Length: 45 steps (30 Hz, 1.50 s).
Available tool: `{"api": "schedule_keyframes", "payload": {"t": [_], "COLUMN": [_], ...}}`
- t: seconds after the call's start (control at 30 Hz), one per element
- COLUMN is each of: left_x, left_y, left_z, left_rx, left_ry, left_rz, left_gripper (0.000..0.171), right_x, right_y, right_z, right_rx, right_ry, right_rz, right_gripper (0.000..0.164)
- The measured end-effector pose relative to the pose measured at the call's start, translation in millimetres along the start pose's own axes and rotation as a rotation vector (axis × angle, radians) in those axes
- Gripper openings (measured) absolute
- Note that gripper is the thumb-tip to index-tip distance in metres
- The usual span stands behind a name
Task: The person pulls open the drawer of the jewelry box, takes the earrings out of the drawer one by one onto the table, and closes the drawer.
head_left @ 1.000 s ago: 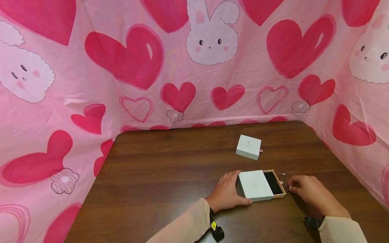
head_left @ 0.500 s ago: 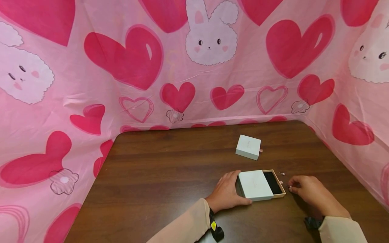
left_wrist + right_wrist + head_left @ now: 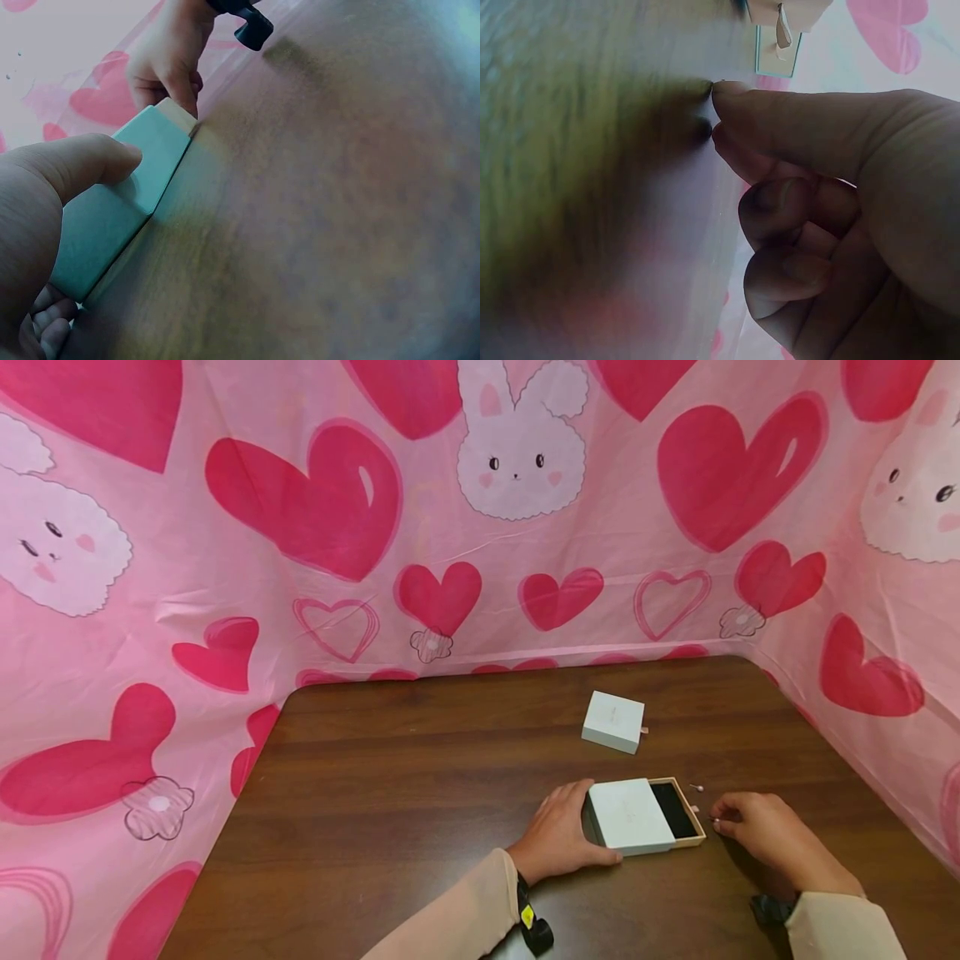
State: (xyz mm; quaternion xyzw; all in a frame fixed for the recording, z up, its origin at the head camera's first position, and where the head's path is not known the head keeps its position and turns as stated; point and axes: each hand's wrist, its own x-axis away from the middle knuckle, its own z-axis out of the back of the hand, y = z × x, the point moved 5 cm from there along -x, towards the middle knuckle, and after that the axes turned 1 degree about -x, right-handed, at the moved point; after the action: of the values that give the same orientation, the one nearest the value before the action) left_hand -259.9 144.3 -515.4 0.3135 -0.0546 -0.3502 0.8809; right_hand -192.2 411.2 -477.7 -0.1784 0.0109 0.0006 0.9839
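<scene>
Head view: a left hand (image 3: 558, 835) spans the closed end of a white box (image 3: 632, 816) on the brown table (image 3: 412, 760), its thumb along the near side and its fingers round the far side; the drawer (image 3: 675, 814), lined in black, projects from the sleeve towards the right hand (image 3: 765, 835), so that the long axis of the partly opened box runs left to right. Faint printing on its lid, and on that of the second box (image 3: 614, 720) farther back, is too small to read; the tab (image 3: 644, 731) of the second box also points right. The right hand, thumb and forefinger brought together, pinches a small item (image 3: 713, 819) just beside the drawer's end; its shape cannot be made out. A small pin with a pale round head (image 3: 698, 788) lies near the drawer's far corner, its head to the right. Left wrist view: the left thumb presses flat against the box's side, a contact seen more closely here; the box runs diagonally towards the other hand. Right wrist view: the remaining fingers of the right hand are curled inward, and a ribbon loop (image 3: 783, 28) shows on the drawer's end.
</scene>
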Motion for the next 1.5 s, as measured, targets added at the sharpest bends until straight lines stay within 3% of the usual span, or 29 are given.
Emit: {"api": "schedule_keyframes", "payload": {"t": [1.5], "left_x": [-1.7], "left_y": [-1.6], "left_z": [-1.1], "left_rx": [-0.013], "left_ry": [0.004], "left_rz": [-0.010], "left_gripper": [0.103], "right_x": [-3.0], "right_y": [6.7], "right_z": [-1.6], "right_rx": [-0.016], "right_ry": [-0.034], "right_rz": [-0.007], "right_gripper": [0.006]}}
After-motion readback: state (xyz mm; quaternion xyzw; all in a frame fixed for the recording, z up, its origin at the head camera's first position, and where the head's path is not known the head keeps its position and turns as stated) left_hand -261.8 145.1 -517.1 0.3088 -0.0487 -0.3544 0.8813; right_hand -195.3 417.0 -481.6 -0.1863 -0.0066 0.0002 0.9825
